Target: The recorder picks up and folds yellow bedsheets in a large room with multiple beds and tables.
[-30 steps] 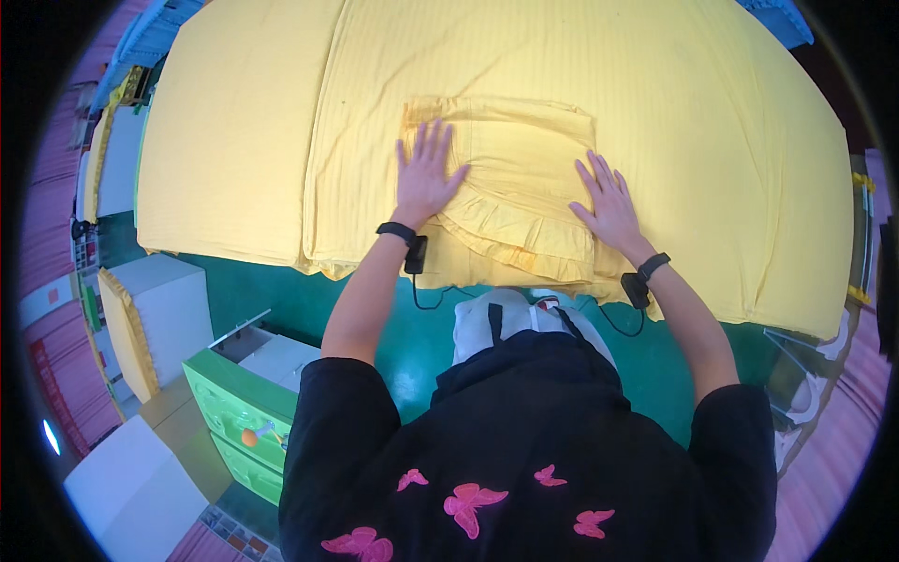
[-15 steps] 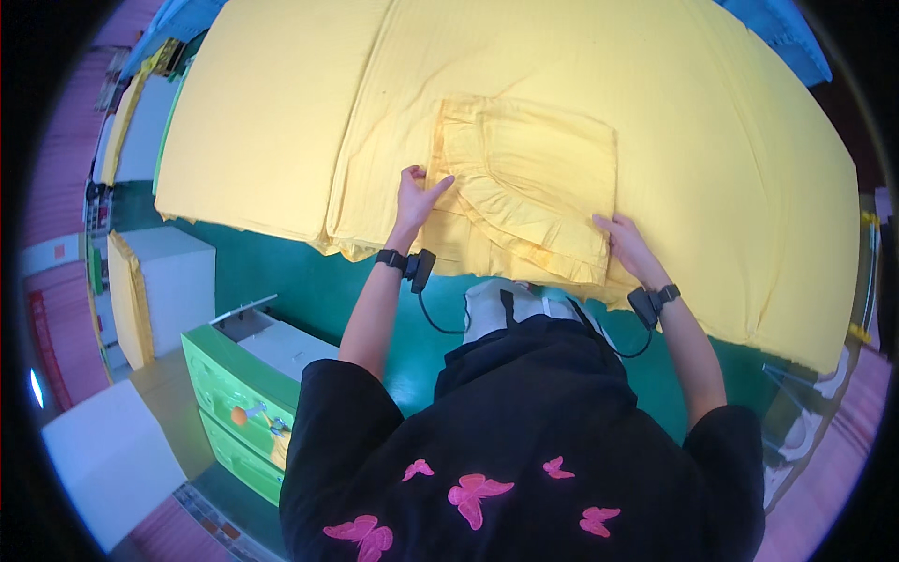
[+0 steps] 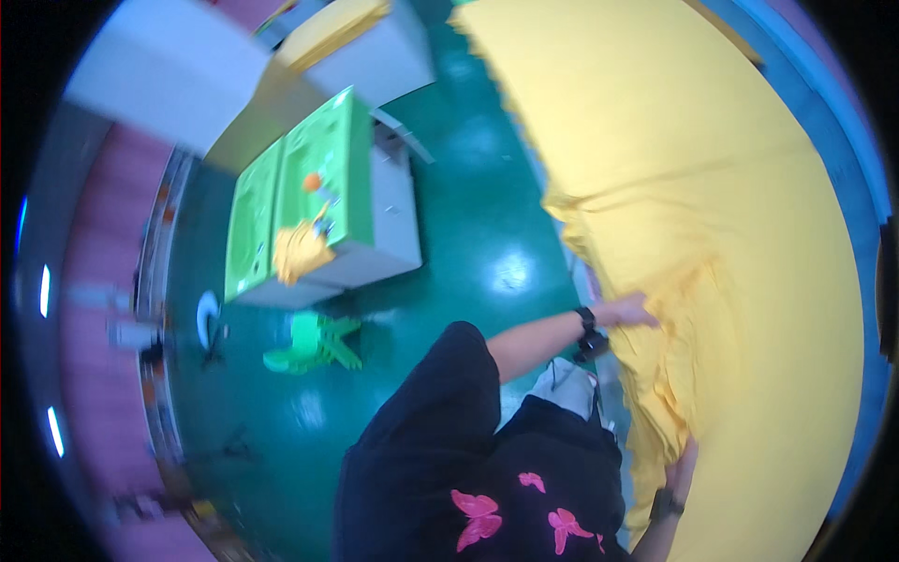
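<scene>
view blurred and swung hard to the side. left hand reaching out to the near edge of a folded yellow cloth, fingers pushed into or under its gathered folds; looks like gripping the fabric edge, but how tightly closed cannot be told through the blur. black wristband on that wrist, small black unit with a cable hanging just below it. right hand lower down at the same folded cloth, mostly hidden behind the rumpled layers; only the back of the hand and the wrist showing, with a dark watch-like band. whether those fingers are spread or closed: cannot tell.

folded yellow cloth lying bunched along the near side of a large yellow sheet that covers the table, directly against both hands, between them and running up toward the left one. blue table edge visible past the sheet on the far side.

black top with pink butterfly prints filling the lower middle. green glossy floor beside the table. green-topped cabinet well apart from the hands, with yellow fabric draped over its edge and a small orange object on top. green plastic stool-like thing on the floor near it. white box further off.
</scene>
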A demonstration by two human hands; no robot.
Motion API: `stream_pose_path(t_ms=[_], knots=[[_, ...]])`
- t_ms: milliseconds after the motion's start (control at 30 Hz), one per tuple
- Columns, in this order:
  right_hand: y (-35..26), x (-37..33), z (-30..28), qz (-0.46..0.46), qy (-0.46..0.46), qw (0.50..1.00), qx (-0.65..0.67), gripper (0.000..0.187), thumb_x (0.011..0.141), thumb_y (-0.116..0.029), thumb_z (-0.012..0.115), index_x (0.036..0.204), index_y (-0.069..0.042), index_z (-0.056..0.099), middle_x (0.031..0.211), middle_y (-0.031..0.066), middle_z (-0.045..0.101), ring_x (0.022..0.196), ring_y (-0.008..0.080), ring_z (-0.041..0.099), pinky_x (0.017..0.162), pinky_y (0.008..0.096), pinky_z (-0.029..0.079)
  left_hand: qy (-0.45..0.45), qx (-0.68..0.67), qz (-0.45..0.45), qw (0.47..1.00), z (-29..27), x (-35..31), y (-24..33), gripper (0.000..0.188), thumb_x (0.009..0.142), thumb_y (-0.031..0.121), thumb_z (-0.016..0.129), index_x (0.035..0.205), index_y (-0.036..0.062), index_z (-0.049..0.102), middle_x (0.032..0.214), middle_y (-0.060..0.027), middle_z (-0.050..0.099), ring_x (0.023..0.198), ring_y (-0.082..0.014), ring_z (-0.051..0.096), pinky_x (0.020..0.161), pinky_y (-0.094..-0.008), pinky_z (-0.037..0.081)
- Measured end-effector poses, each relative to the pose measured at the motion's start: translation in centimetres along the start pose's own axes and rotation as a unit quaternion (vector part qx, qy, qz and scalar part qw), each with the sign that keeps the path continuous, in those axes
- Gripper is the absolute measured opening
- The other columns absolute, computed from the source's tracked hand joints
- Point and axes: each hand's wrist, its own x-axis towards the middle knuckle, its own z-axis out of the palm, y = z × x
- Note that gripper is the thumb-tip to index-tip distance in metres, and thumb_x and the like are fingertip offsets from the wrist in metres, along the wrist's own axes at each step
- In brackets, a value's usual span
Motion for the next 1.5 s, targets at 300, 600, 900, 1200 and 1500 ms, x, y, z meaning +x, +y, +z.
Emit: stream_pose_path(t_ms=[300,600,900,1200,1500], knots=[[-0.3,-3.1,-4.7,-0.079,0.020,0.992,-0.101,0.046,0.096,-0.023,0.052,0.138,-0.003,0.046,0.128,0.0143,0.060,0.111,0.0253,0.063,0.089,0.0398,0.056,0.013,-0.388,-0.072,0.919,3.5,-13.4,-4.6,0.042,0.092,0.014,0.061,0.130,-0.0005,0.052,0.116,-0.0105,0.065,0.101,-0.0199,0.065,0.086,-0.0356,0.054],[7.3,-11.0,4.6,-0.116,-0.023,0.974,-0.193,0.054,0.091,-0.012,0.060,0.139,0.000,0.038,0.132,0.0179,0.054,0.112,0.0308,0.061,0.092,0.0428,0.054,0.078,-0.525,-0.011,0.847,6.4,-34.9,-9.7,0.039,0.097,0.012,0.055,0.134,-0.0007,0.050,0.126,-0.0119,0.063,0.110,-0.0218,0.065,0.095,-0.0363,0.053],[21.2,-11.9,7.0,-0.011,-0.191,0.946,-0.263,0.042,0.089,-0.007,0.058,0.128,0.005,0.049,0.121,0.0167,0.062,0.105,0.0279,0.065,0.090,0.0387,0.055,0.260,-0.535,-0.056,0.802,9.4,-56.5,-17.2,0.037,0.096,0.010,0.056,0.129,-0.0057,0.051,0.121,-0.0149,0.064,0.103,-0.0214,0.067,0.090,-0.0330,0.056],[37.6,-10.2,16.1,0.145,-0.222,0.876,-0.403,0.036,0.088,-0.003,0.057,0.122,0.007,0.054,0.115,0.0161,0.066,0.099,0.0244,0.068,0.083,0.0355,0.057,0.360,-0.515,-0.115,0.769,6.9,-73.2,-29.1,0.032,0.094,0.007,0.056,0.123,-0.0066,0.055,0.116,-0.0138,0.065,0.100,-0.0217,0.068,0.088,-0.0331,0.055],[54.1,-8.8,37.0,0.198,-0.289,0.779,-0.520,0.033,0.090,-0.004,0.054,0.120,0.009,0.055,0.112,0.0148,0.067,0.095,0.0217,0.068,0.081,0.0328,0.056,0.461,-0.571,-0.067,0.676,-1.7,-88.7,-39.4,0.035,0.095,0.006,0.052,0.127,-0.0064,0.052,0.120,-0.0164,0.064,0.103,-0.0236,0.067,0.090,-0.0355,0.056]])
